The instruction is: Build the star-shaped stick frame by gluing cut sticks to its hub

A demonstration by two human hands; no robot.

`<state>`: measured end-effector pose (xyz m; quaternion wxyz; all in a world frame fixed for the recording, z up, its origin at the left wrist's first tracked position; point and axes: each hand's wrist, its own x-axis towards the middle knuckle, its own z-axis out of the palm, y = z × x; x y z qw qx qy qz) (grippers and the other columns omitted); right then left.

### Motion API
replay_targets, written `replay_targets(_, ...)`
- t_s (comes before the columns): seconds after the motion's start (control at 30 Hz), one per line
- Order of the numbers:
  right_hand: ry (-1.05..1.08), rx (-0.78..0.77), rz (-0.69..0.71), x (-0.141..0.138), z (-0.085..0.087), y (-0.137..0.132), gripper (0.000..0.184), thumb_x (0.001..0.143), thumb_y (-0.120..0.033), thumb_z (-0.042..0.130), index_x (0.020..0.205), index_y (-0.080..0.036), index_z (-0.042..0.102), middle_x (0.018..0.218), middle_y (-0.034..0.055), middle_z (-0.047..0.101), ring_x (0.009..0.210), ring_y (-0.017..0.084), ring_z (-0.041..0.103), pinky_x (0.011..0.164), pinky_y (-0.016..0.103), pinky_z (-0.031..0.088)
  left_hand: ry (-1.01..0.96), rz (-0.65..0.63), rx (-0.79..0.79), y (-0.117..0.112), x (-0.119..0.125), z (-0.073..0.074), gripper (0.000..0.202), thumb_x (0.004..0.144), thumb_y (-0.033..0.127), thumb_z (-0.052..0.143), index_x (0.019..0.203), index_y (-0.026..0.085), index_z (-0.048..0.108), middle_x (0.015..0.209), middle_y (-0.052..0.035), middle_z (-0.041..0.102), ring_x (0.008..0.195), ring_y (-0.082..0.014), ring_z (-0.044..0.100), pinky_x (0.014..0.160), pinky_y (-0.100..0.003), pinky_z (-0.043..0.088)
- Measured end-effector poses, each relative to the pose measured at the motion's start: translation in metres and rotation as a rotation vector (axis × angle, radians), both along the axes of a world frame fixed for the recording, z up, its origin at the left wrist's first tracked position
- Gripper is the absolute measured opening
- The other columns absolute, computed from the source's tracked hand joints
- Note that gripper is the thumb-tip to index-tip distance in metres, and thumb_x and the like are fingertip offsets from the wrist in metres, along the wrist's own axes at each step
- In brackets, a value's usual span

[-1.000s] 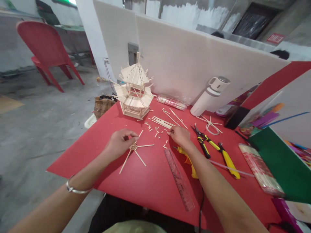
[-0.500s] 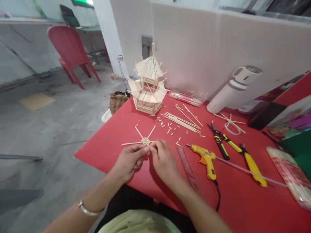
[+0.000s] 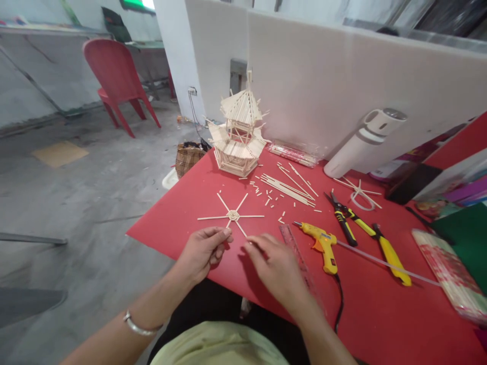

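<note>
A star of thin wooden sticks (image 3: 233, 215) with a small woven hub lies flat on the red tabletop (image 3: 190, 203). My left hand (image 3: 205, 251) is just below it, thumb pressed to curled fingers in a pinch; what it holds is too small to make out. My right hand (image 3: 274, 266) lies low over the table with fingers stretched out. Its fingertips reach the end of the star's lower right stick. A stick pagoda model (image 3: 239, 134) stands at the back of the table.
Right of my hands lie a clear ruler (image 3: 294, 243), a yellow glue gun (image 3: 323, 243) with its cord, cutters (image 3: 342, 218) and yellow-handled pliers (image 3: 388, 253). Loose sticks (image 3: 285, 187), a white bottle (image 3: 361, 142) and a stick packet (image 3: 449, 274) are there too. A red chair (image 3: 117, 81) stands far left.
One second ago my left hand held the star and my right reached into the loose bits. Both hands then came together near the table edge, and now my right hand has drawn apart.
</note>
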<state>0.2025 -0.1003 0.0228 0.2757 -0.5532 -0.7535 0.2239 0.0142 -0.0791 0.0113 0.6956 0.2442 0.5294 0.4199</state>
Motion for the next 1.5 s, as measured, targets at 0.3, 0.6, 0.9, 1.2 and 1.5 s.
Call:
replay_targets(0.3,-0.644,-0.076,-0.824,0.126,-0.012,-0.018,0.055,0.086,-0.066,0.043,0.108,-0.021,0.063,0.111,0.0138,0.065,0.1,0.032,0.062,0.065,0.037,0.045,0.112,0.09,0.006,0.016,-0.027,0.006,0.025,0.063,0.029,0.079,0.074,0.012,0.064,0.056,-0.0017,0.062,0.037,-0.0023,0.036,0.035,-0.016,0.021)
replay_targets(0.6,-0.497,-0.407,-0.831,0.128,-0.023,-0.011,0.074,0.073,-0.085,0.037,0.107,-0.023,0.062,0.112,0.016,0.066,0.101,0.035,0.064,0.073,0.045,0.049,0.1,-0.023,-0.063,0.027,-0.027,0.003,0.027,0.065,0.03,0.076,0.058,0.014,0.055,0.044,0.0057,0.042,0.034,-0.0012,0.028,0.032,-0.015,0.014)
replay_targets(0.9,-0.475,-0.447,-0.734,0.14,-0.03,-0.003,0.062,0.076,-0.076,0.042,0.103,-0.024,0.061,0.097,0.0126,0.07,0.085,0.032,0.066,0.063,0.037,0.044,0.097,-0.051,-0.095,0.031,-0.027,0.002,0.027,0.067,0.026,0.075,0.059,0.015,0.051,0.049,0.0052,0.044,0.035,-0.0006,0.027,0.032,-0.015,0.012)
replay_targets(1.2,-0.098,-0.222,-0.717,0.114,-0.022,-0.012,0.035,0.078,-0.054,0.049,0.091,-0.023,0.059,0.07,0.0036,0.065,0.062,0.021,0.058,0.058,0.029,0.041,0.03,-0.081,-0.123,0.034,-0.031,-0.004,0.025,0.068,0.027,0.075,0.065,0.013,0.055,0.053,0.0033,0.049,0.036,0.0002,0.028,0.032,-0.013,0.015)
replay_targets(1.5,-0.259,-0.054,-0.454,0.029,0.007,0.021,0.058,0.073,-0.07,0.057,0.103,-0.02,0.054,0.078,0.003,0.066,0.066,0.021,0.06,0.056,0.028,0.032,0.074,-0.08,-0.147,0.033,-0.026,0.002,0.02,0.071,0.021,0.069,0.063,0.015,0.051,0.048,0.0058,0.045,0.033,-0.0008,0.026,0.031,-0.014,0.012)
